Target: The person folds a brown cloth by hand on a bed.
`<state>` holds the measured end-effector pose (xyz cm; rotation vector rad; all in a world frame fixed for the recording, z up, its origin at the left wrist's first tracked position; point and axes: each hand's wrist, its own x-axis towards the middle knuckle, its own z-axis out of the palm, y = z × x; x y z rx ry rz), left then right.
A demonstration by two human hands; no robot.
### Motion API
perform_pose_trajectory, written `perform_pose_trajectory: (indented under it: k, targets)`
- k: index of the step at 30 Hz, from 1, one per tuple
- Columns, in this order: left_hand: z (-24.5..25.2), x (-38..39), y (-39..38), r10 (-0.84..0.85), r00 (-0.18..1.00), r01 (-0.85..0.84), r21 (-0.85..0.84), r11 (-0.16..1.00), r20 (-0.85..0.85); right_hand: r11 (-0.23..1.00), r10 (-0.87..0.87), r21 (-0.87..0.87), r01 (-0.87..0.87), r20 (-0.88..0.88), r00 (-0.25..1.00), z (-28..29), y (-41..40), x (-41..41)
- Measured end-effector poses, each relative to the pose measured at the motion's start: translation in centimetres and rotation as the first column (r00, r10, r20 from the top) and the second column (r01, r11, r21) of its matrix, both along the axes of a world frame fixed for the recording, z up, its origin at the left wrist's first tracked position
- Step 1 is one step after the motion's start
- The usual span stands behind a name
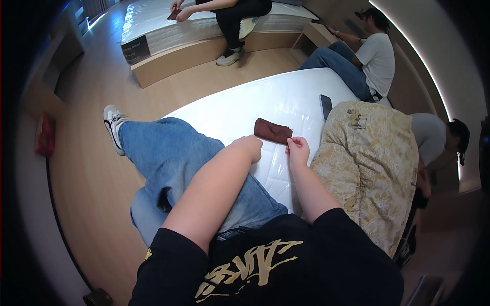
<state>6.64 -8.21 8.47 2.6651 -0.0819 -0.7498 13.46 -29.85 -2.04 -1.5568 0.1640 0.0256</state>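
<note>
A folded piece of dark brown fabric (272,131) lies over the white quilted mattress (218,109) in front of me, one frayed edge at its upper right. The thumb and fingers of my right hand (299,151) pinch its lower right corner. At the lower left corner my left hand (249,147) is curled and appears to grip the fabric; its fingertips are mostly hidden. Both hands are close above the mattress, just right of my bent leg in blue jeans (172,149).
A patterned yellowish quilt (367,168) is heaped at the right, beside a dark phone (325,107). On another mattress (168,28), a person's hands (182,13) hold brown fabric. Two more people (379,57) are at the right. A red box (45,134) stands by the left wall.
</note>
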Motion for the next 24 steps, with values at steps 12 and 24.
perform_pose_trajectory:
  k: [12, 24]
  targets:
    - [2.0, -1.0, -0.4, 0.416, 0.796, 0.032, -0.716, 0.698, 0.440, 0.895, 0.367, -0.413, -0.169, 0.466, 0.805, 14.5, 1.2, -3.3]
    - [4.2, 0.8, 2.8, 0.043, 0.999, -0.031, -0.998, 0.052, -0.029, 0.836, 0.548, -0.232, -0.497, 0.301, 0.781, 21.5, 1.9, -4.4]
